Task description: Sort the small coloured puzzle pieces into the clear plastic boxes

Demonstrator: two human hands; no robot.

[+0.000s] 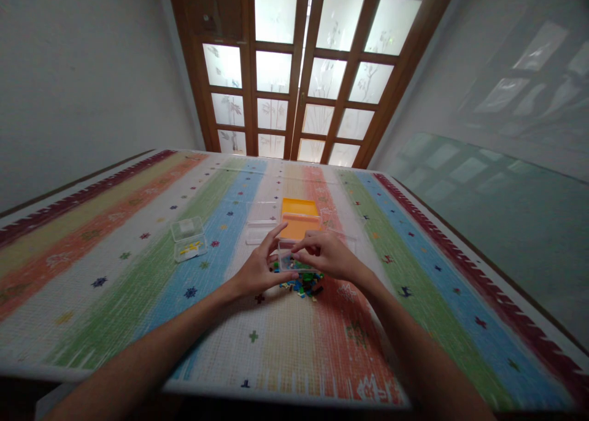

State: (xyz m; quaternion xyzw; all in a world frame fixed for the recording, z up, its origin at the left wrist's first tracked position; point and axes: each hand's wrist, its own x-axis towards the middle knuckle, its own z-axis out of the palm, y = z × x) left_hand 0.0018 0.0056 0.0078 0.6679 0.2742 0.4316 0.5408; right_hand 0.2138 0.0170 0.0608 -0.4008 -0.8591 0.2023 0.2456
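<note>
My left hand grips a small clear plastic box by its side, with the thumb along the near edge and the fingers at the far side. Over that box my right hand is curled, its fingertips reaching into the opening and pressed together. Whatever they pinch is too small to make out. Some tiny coloured pieces show in or through the box. Just below both hands, a loose pile of small toy bricks in green, blue, brown and yellow lies on the tablecloth.
An open orange box stands beyond my hands, with a clear container at its left. Further left is an open clear box holding yellow and white pieces. The striped tablecloth covers the table; wooden glass doors stand behind it.
</note>
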